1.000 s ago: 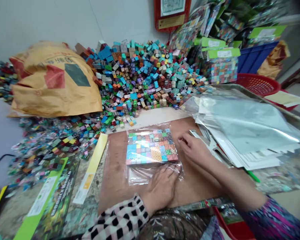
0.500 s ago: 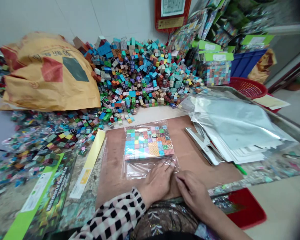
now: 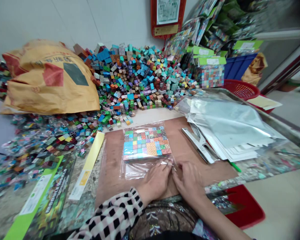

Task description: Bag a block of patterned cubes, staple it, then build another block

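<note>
In front of me a clear plastic bag [image 3: 135, 170] lies flat, with a panel of colourful patterned blocks [image 3: 142, 145] inside. My left hand [image 3: 156, 181], below a checked cuff, lies across the bag's lower right corner, fingers stretched out and close together over the film. Its thumb is hidden. Beside it, my right hand [image 3: 188, 181] rests on the brown board [image 3: 112, 150] with fingers curled and thumb pointing at the left fingers. Whether film is between the right fingers is hidden.
Loose blocks [image 3: 140, 76] are heaped at the back, beside a yellow sack [image 3: 50, 83]. A metal stapler [image 3: 200, 145] and clear sleeves [image 3: 227, 123] lie right. Yellow strips [image 3: 90, 160] and a green-topped card [image 3: 47, 196] lie left. A red tray [image 3: 247, 206] sits below the table edge.
My right hand has turned and moved slightly up, its fingers now reaching further forward beside my left hand. The left hand and bag stay nearly in place; the view has shifted a little.
</note>
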The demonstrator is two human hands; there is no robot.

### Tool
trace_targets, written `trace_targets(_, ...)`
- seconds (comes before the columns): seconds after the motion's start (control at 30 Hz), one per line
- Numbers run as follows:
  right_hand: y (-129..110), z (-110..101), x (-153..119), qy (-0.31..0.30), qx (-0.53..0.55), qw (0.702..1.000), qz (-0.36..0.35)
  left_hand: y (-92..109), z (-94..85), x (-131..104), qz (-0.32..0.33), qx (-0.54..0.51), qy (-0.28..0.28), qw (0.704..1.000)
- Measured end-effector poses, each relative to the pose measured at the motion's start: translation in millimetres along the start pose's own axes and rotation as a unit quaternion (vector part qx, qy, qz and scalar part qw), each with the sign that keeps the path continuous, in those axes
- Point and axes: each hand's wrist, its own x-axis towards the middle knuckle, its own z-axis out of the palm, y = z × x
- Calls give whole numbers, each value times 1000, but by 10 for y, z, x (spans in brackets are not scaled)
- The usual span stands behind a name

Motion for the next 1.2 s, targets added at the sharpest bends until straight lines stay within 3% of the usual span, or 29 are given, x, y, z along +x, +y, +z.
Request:
trace_targets(0.17,-76,-3,118,-81,-7,997,20,-28,6,23,4,-2,26,1000)
trace_targets(0.47,-92,3,181,-127,2,991,33,-182,46,75,45,-41,65,996)
trace_targets(0.63,-115,-7,176,-111,52,992,23,-178,36,100,60,-53,71,994)
trace_targets(0.83,-192,-29,267,-122,-62,990,42,-207,25,141,65,-48,89,993)
trace_targets(1.03,-140,28,305,-135,-20,990,-22,-238,-11,137,77,-44,72,993)
trace_targets(1.2,-81,43,286,-127,-6,990,-62,-222,-32,140,52,-49,65,995)
